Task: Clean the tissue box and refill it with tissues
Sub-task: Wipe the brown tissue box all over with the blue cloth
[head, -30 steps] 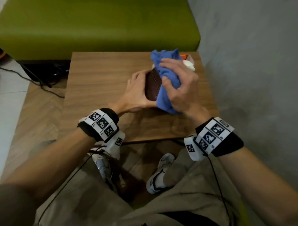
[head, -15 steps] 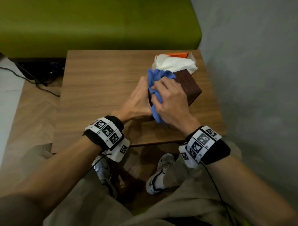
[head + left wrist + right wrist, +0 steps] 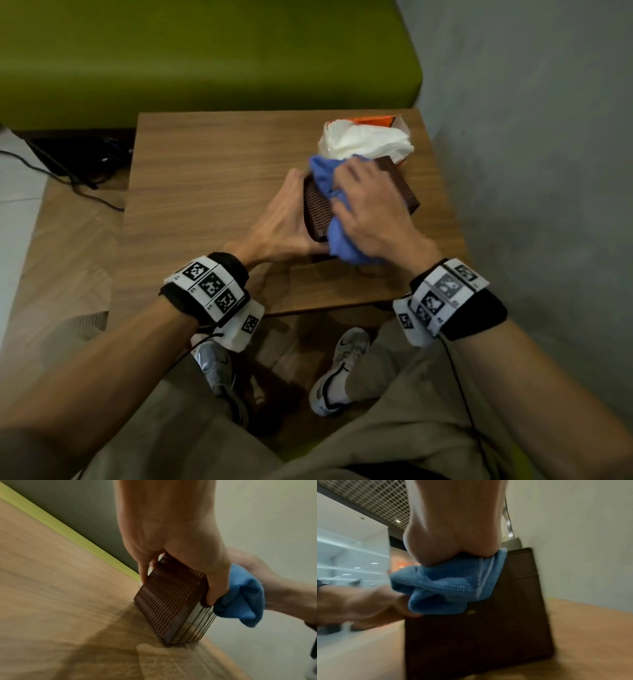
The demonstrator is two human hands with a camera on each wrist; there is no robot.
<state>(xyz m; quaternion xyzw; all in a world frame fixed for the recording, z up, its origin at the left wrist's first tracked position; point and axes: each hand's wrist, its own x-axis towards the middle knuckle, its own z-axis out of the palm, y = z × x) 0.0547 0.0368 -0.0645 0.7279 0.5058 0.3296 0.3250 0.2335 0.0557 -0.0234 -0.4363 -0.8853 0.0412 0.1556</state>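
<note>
A dark brown ribbed tissue box stands tilted on the wooden table. My left hand grips its left side, thumb and fingers curled round its edges. My right hand presses a bunched blue cloth against the box's top face. Behind the box lies an orange pack of white tissues, torn open.
A green sofa runs along the far edge of the table. A grey wall stands close on the right. Black cables lie on the floor at the left. My knees and shoes are below the near table edge.
The box came down from a raised position onto the table. My right hand slid the blue cloth across the box's top, uncovering the ribbed left face. The left hand kept its grip.
</note>
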